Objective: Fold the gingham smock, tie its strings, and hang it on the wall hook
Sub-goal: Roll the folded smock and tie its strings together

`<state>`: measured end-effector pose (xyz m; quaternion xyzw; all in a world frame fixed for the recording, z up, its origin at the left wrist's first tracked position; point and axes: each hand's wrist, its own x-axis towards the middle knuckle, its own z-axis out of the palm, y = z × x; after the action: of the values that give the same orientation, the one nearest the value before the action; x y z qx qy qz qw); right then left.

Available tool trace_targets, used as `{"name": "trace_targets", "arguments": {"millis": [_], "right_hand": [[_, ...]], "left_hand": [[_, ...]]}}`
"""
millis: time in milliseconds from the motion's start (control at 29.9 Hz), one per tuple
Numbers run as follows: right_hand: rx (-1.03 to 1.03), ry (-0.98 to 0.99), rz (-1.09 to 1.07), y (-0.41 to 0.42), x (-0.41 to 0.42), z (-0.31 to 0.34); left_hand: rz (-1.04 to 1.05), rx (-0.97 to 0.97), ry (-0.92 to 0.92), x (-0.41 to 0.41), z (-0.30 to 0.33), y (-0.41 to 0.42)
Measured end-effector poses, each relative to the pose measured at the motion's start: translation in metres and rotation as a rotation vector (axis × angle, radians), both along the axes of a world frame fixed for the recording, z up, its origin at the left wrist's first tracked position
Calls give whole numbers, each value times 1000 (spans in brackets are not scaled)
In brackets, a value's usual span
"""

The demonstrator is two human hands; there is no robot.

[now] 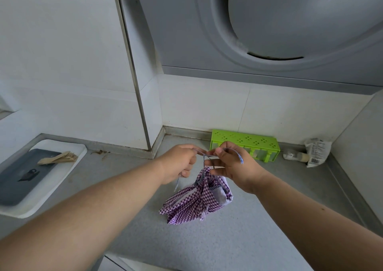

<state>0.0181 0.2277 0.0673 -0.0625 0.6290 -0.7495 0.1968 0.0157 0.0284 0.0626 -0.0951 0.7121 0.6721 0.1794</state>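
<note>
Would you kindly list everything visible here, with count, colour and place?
Gingham cloth smock: one, purple-white, bunched, hanging over the counter.
Thin strings: two ends, blue, between both hands.
Perforated plastic rack: one, green, against the back wall.
Rectangular tray: one, white, counter left.
Flat slab: one, dark grey, on the tray.
Wooden utensils: a bundle, tan, on the slab.
Crumpled packet: one, white, counter right.
Range hood: one, grey, above.
Left hand: pinches a string.
Right hand: pinches a string.

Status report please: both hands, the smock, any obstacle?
Left hand and right hand pinch the strings. Gingham smock bunched, hanging below them over the counter. Nothing in the way.
</note>
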Motion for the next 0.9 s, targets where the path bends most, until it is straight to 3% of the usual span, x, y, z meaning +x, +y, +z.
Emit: {"name": "trace_targets", "arguments": {"millis": [268,602,770,904], "right_hand": [[54,-2,-110,5,-4,-13],[120,-165,-251,-7,-17,-22],[291,-146,-274,-12,-22,-35],[310,-206,-330,-15,-25,-34]], "left_hand": [[110,365,-138,6,-8,8],[92,367,-199,7,-12,21],[77,359,-251,6,-17,31],[67,331,-324,3,-17,35]]}}
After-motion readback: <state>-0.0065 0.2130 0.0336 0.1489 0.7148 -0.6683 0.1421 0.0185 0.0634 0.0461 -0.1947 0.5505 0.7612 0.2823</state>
